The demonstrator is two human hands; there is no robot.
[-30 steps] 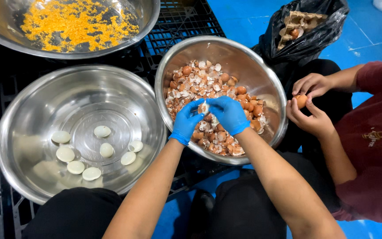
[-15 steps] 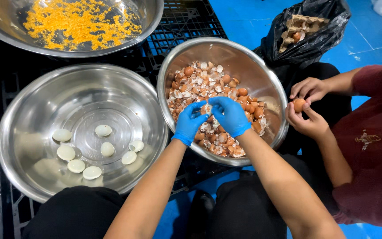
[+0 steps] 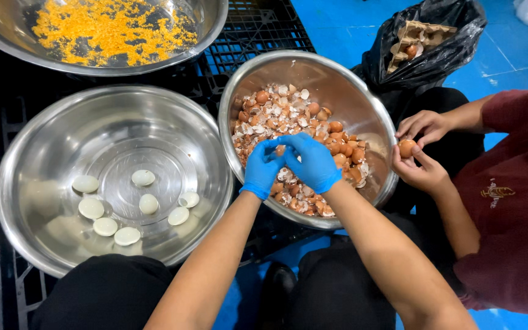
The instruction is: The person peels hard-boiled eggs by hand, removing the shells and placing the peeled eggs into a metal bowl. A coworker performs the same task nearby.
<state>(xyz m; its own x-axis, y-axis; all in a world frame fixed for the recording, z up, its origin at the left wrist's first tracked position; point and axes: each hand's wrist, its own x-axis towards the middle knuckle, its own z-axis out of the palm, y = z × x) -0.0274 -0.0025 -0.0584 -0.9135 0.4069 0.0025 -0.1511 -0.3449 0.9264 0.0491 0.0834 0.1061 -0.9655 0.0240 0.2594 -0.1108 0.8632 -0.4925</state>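
1. A brown boiled egg [image 3: 280,150], partly hidden, is pinched between the blue-gloved left hand [image 3: 261,169] and right hand [image 3: 313,162].
2. As half a second ago, they hover above the steel bowl of eggshells [image 3: 362,91].
3. Left, a steel bowl [image 3: 44,140] holds peeled egg-white halves [image 3: 143,178].

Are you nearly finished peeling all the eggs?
Not yet. Seven peeled white halves lie in the left bowl. The left hand and right hand work an egg over the shell bowl, where brown eggs wait among shells. A person beside holds another.
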